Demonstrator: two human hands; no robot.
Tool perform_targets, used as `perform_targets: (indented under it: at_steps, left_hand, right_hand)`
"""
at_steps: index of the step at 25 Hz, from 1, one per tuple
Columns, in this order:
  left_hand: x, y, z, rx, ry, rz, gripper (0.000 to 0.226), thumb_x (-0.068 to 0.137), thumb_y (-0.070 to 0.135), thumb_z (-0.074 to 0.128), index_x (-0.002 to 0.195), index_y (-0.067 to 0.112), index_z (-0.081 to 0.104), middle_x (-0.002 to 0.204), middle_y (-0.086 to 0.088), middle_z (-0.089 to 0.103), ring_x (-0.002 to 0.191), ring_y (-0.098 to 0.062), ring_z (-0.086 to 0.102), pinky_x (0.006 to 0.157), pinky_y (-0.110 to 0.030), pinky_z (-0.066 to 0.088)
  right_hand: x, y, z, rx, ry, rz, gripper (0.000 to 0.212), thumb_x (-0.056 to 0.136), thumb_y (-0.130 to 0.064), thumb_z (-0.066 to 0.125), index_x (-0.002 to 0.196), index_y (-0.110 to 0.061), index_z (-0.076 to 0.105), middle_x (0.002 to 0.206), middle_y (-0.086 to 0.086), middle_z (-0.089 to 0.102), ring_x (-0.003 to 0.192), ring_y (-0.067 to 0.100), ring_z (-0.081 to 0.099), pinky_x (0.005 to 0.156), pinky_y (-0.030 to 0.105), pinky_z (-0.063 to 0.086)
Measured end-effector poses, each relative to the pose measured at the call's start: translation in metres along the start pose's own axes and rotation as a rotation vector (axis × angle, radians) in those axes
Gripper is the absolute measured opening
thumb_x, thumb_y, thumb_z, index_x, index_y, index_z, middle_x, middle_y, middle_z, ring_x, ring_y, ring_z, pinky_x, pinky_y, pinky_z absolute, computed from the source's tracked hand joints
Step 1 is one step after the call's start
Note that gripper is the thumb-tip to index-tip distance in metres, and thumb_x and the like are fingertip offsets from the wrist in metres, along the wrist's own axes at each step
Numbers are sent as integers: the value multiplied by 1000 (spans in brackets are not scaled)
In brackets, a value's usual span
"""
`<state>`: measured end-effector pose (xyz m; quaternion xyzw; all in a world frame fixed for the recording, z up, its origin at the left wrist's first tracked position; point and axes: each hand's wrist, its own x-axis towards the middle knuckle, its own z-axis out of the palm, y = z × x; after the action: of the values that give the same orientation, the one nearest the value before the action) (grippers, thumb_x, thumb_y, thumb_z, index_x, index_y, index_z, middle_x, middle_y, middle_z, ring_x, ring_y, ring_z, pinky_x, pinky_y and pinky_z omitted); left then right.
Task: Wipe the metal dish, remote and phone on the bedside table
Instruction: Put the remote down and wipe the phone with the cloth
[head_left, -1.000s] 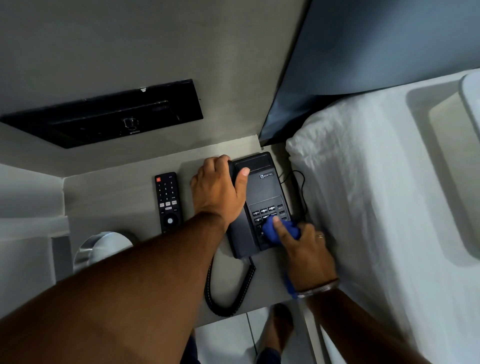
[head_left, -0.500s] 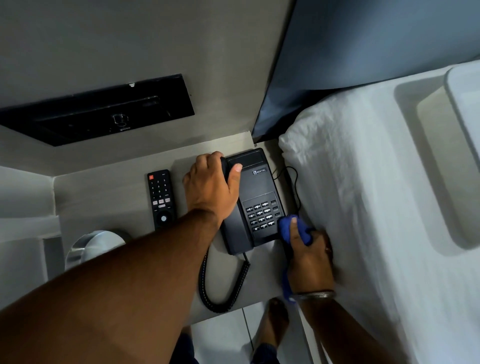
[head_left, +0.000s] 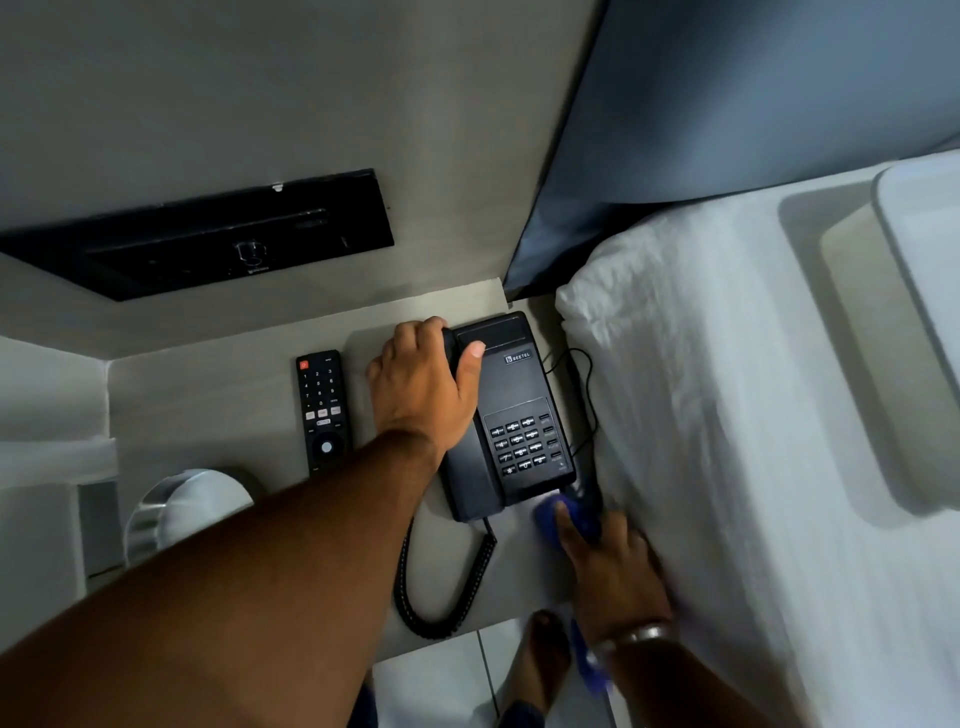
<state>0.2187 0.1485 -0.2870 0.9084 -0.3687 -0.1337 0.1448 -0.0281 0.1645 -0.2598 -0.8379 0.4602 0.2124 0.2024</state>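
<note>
My left hand (head_left: 423, 382) is clamped over the handset (head_left: 467, 467) of the black desk phone (head_left: 511, 415), fingers wrapped round its upper end and the thumb lying across onto the phone's top panel, pinning it in its cradle. My right hand (head_left: 605, 556) is closed on a blue cloth (head_left: 553, 522), with a fingertip pressing the wad down on the worktop (head_left: 218, 400) just at the phone's near right corner; whether the cloth touches the phone's edge I cannot tell. A tail of the same cloth hangs below my wrist, which wears a metal bangle (head_left: 641, 634).

The phone's keypad faces up, and its coiled cord (head_left: 441, 592) loops off the near end toward the worktop's front edge. A thin black cable (head_left: 584, 395) runs along the phone's right side, against the white bedding (head_left: 753, 441) of the bed that butts up to the worktop.

Left of my left hand lies the black remote (head_left: 321, 410), buttons up, parallel to the phone and apart from it. Nearer me and further left sits the metal dish (head_left: 182, 512), partly hidden behind my left forearm. On the wall above is a dark rectangular panel (head_left: 218, 244).
</note>
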Motion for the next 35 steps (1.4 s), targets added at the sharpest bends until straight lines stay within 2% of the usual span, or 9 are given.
perform_targets:
  at_steps: [2,4,7,10,13,16,21,29,35]
  left_hand:
    - [-1,-1,1,-1,-7,2,65,91,61,24,127,15,53,119,-11,58,106,-29,56,89,-43,44]
    - [0,-2,2,-2,-6,-1,66,92,61,23,128,16,52,120,-9,58,108,-28,56,91,-43,43]
    - [1,-2,3,-19,7,0,67,91,61,22,128,15,53,122,-9,59,110,-29,56,92,-43,41]
    - [0,-2,4,-13,18,1,66,90,61,22,127,16,53,121,-9,59,109,-28,56,92,-43,41]
    - [0,-3,3,-17,12,-7,67,90,60,22,127,15,54,121,-9,59,109,-29,56,92,-43,40]
    - [0,0,0,5,-21,-25,66,91,61,22,128,16,53,122,-9,58,110,-29,56,92,-43,40]
    - [27,-4,-14,28,-72,3,52,95,56,37,123,17,59,121,-9,63,109,-29,58,90,-41,44]
    - [73,-28,-6,112,-136,357,40,96,50,35,118,25,58,115,-9,66,110,-34,57,91,-40,40]
    - [53,-17,-27,129,-80,259,63,94,58,36,140,16,45,134,-11,58,122,-32,52,99,-44,39]
  right_hand:
    - [-5,2,-6,-33,14,-2,90,61,-7,68,141,-36,36,112,16,43,87,38,58,75,44,56]
    - [26,-17,-30,44,222,-55,90,59,0,69,139,-32,40,107,21,47,84,40,55,62,45,54]
    - [110,-58,-84,29,399,-33,73,82,-4,54,143,-35,29,122,19,36,102,38,44,73,45,51]
    - [157,-70,-97,5,294,34,63,87,-12,49,143,-34,29,130,20,33,113,40,41,90,47,46]
    - [108,-23,-60,-28,159,31,64,86,-10,47,144,-29,29,130,21,36,109,41,48,97,41,40]
    - [56,2,-47,-131,122,-137,68,75,-7,58,139,-24,43,117,24,46,87,43,56,83,42,50]
    - [84,-49,-94,-37,404,-325,57,76,-11,66,129,-25,53,98,21,52,74,40,53,48,40,50]
    - [66,-56,-15,-259,160,-775,74,62,-22,73,131,-31,46,107,15,51,77,33,57,50,38,54]
    - [10,-31,-7,-125,66,-632,64,67,-30,69,127,-35,47,107,6,42,72,25,61,47,31,54]
